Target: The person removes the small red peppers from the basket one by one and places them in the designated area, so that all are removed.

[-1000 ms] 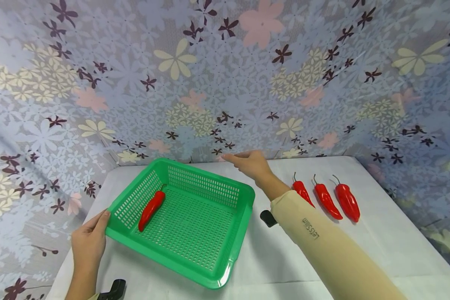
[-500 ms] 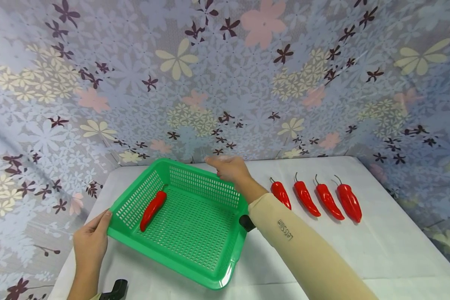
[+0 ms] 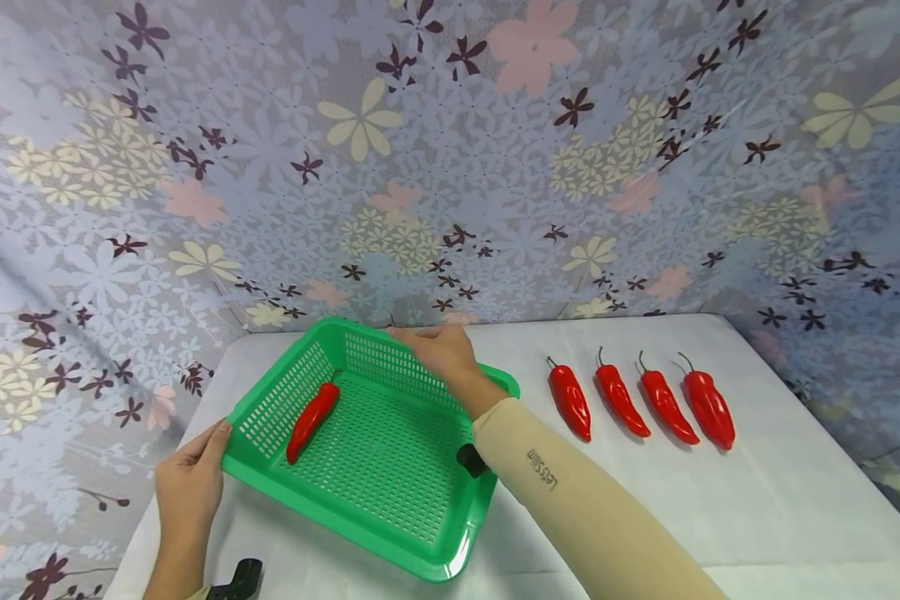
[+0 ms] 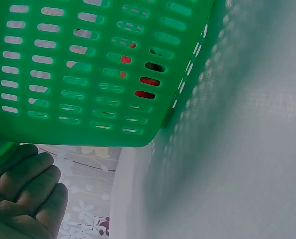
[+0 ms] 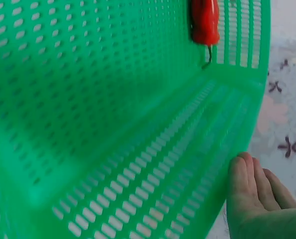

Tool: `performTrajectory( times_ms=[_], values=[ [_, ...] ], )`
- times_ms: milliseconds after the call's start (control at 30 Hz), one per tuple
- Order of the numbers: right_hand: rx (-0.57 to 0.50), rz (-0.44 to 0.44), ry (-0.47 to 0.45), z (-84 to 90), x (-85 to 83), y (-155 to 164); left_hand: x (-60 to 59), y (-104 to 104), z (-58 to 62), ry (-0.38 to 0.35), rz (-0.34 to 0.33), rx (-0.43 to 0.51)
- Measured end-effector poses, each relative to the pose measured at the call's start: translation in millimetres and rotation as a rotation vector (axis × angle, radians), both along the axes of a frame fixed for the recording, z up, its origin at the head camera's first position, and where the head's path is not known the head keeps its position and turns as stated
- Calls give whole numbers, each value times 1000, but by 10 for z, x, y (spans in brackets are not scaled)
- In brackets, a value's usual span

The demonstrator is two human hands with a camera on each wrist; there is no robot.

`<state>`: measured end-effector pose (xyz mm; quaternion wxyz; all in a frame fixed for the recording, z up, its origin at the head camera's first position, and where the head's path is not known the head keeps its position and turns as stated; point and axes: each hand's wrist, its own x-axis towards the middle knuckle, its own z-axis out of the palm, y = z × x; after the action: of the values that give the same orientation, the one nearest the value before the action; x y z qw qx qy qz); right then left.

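Flowered cloth hangs all round behind a white desk (image 3: 645, 508). On it, the left hand (image 3: 189, 492) takes the near-left corner of a green basket (image 3: 390, 533); the left wrist view shows its fingers curled under the rim, so this grip is closed on the basket. The right hand (image 3: 438, 354) lies over the far wall, fingers fairly straight against the rim and not wrapped round it, as the right wrist view shows.

One red pepper (image 3: 311, 419) lies inside the basket along its left wall, between the two hands and touching neither. Four more peppers (image 3: 641, 402) wait in a row on the desk right of the basket, well apart from both hands. I judge the work barely begun: one pepper in, four left out.
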<state>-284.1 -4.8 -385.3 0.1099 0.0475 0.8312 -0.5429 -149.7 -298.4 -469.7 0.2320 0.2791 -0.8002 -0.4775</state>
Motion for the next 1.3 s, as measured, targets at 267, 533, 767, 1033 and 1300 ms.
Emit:
performTrajectory(
  times_ms=[267,533,767,1033,1300],
  values=[
    [10,85,-57,-198,131,-451,16,-40,-1,-22,-6,1],
    [81,124,-158,-453,291,-934,-17,-48,-7,-12,-12,-21],
    [100,118,-211,-599,338,-1161,-10,-85,-10,-7,-17,-36],
    [103,106,-203,-703,362,-1265,-3,-83,-10,-3,-29,-45],
    [133,110,-149,-735,389,-1370,0,-61,-29,-2,-29,-10]
  ],
)
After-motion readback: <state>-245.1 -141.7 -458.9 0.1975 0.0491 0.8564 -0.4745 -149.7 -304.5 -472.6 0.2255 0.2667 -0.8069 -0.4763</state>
